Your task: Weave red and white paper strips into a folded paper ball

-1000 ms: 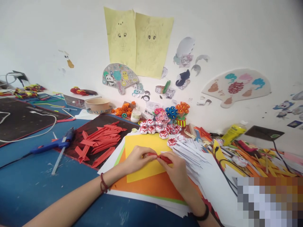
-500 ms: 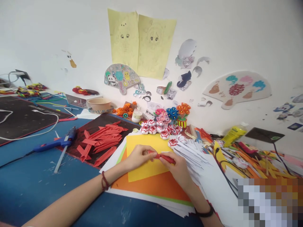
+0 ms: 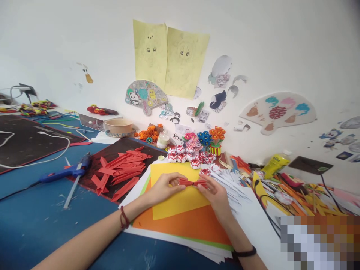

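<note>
A bundle of red folded paper strips point(image 3: 192, 183), cinched at its middle by a thin dark tie, lies level between my two hands. My left hand point(image 3: 166, 188) pinches its left end between thumb and fingers. At the other end, my right hand point(image 3: 215, 193) grips it with thumb and fingertips, its fingers partly stretched out. Beneath them is a yellow paper sheet point(image 3: 168, 210), on top of an orange sheet point(image 3: 194, 228). More red folded strips point(image 3: 123, 168) form a loose heap on a dark mat point(image 3: 97, 153) to the left.
A blue glue gun point(image 3: 64, 172) rests on the blue table left of the heap. Red-and-white paper flowers point(image 3: 195, 162) and white strips point(image 3: 233, 187) sit behind and right of my hands. Farther right are a yellow bottle point(image 3: 277, 165) and cluttered paper scraps.
My hands have moved slightly apart along the red bundle, and the right fingers have loosened and straightened. More of the bundle and its dark middle tie now shows. The view has tilted slightly.
</note>
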`<state>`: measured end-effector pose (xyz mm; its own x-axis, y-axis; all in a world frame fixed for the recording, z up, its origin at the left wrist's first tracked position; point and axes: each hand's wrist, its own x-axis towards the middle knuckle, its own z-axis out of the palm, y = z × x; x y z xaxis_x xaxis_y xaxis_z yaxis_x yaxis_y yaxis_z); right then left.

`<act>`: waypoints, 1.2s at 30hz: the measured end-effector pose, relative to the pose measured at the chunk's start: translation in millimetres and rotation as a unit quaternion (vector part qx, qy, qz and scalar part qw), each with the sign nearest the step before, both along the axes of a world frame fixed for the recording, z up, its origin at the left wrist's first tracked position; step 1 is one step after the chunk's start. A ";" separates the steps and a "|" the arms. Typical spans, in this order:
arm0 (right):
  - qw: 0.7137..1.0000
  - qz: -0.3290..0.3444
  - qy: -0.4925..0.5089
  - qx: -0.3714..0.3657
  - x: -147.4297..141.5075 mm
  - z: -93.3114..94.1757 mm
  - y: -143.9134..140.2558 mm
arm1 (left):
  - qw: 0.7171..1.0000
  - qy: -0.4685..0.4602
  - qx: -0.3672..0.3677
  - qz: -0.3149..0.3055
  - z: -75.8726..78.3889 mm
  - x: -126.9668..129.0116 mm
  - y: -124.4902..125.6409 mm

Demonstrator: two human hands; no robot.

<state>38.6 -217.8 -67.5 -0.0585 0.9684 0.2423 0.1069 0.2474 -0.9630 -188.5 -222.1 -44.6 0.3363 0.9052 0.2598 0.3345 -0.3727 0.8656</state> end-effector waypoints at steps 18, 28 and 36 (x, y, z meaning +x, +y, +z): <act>0.972 0.050 -0.144 0.177 -12.7 -4.5 -8.9 | 0.974 -0.114 -0.174 -0.092 -10.7 8.7 -2.6; 0.881 0.000 -0.390 0.269 -9.2 -0.1 -12.4 | 0.985 -0.087 -0.141 -0.052 -13.0 10.6 -1.7; 0.830 -0.040 -0.449 0.329 -11.5 2.5 -15.9 | 0.990 -0.062 -0.124 -0.018 -7.8 15.2 -7.8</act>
<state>27.2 -233.7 -64.9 -0.4433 0.6535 0.6136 0.7496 0.6456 -0.1460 -173.2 -230.0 -52.4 0.3493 0.9342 0.0723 0.2096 -0.1531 0.9657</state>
